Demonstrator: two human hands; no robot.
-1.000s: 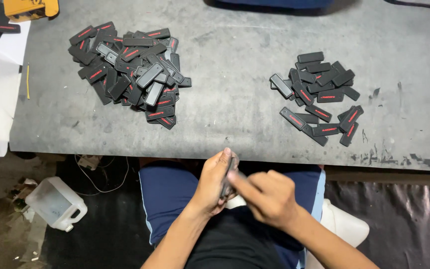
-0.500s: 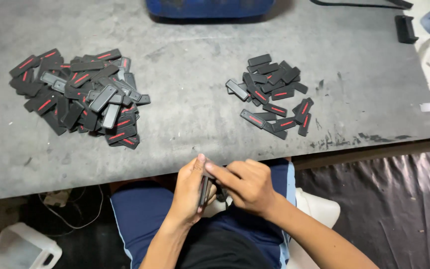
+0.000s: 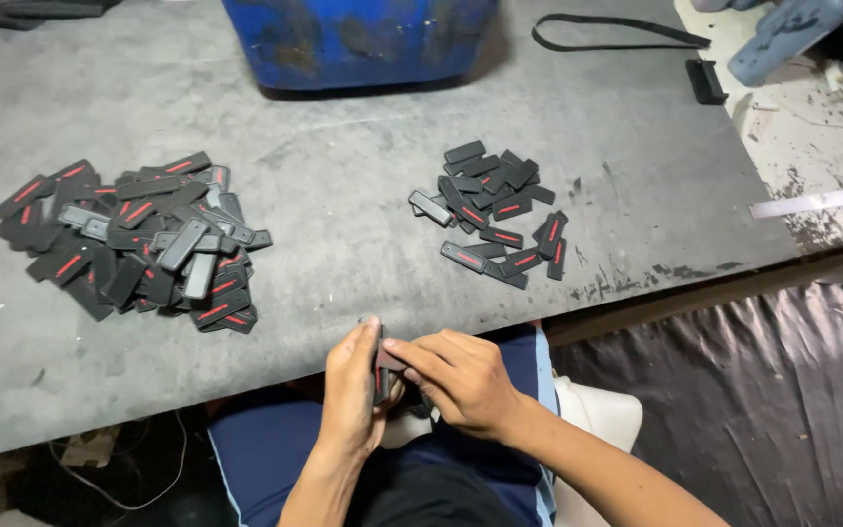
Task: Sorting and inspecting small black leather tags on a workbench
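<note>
Left hand (image 3: 351, 385): clenching round a small dark slim piece (image 3: 380, 369), holding it upright just past the near counter edge, over the lap.
Right hand (image 3: 456, 376): fingers (image 3: 404, 351) are pinching/pressing the same piece from the side; both hands are meeting on it, thumbs close together.
Piece in hand: black w/ what looks like a red mark; mostly hidden btwn the hands, so how the parts are sitting can't be told.
Doing it well (judgement): left hand probably needs to be bracing firm while the right is pressing square along the piece's length; a skewed push could be slipping the piece out & dropping it to the lap or floor, since nothing is supporting it underneath.
Big pile (image 3: 134, 244): loose heap of black pieces w/ red stripes, lying on the counter well to the left of the hands; some are lying face-down, showing grey.
Small pile (image 3: 495, 210): fewer pieces, lying right of centre, near the hands but apart from them.
Counter (image 3: 343, 224): grey, scuffed; a bare strip is running btwn the two piles straight ahead of the hands, giving a free lane for reaching in.
Near edge: slanting across the view, hands are hovering just off it; small pile's nearest pieces are sitting fairly close to that edge, so a sweep there could be knocking them off.
Far side: blue tub (image 3: 358, 39) is standing at the back, black strap (image 3: 617, 29) & buckle lying far right; both well apart from the hands.
Right of counter: dark sheet (image 3: 734, 390) is hanging below, no support there.
</note>
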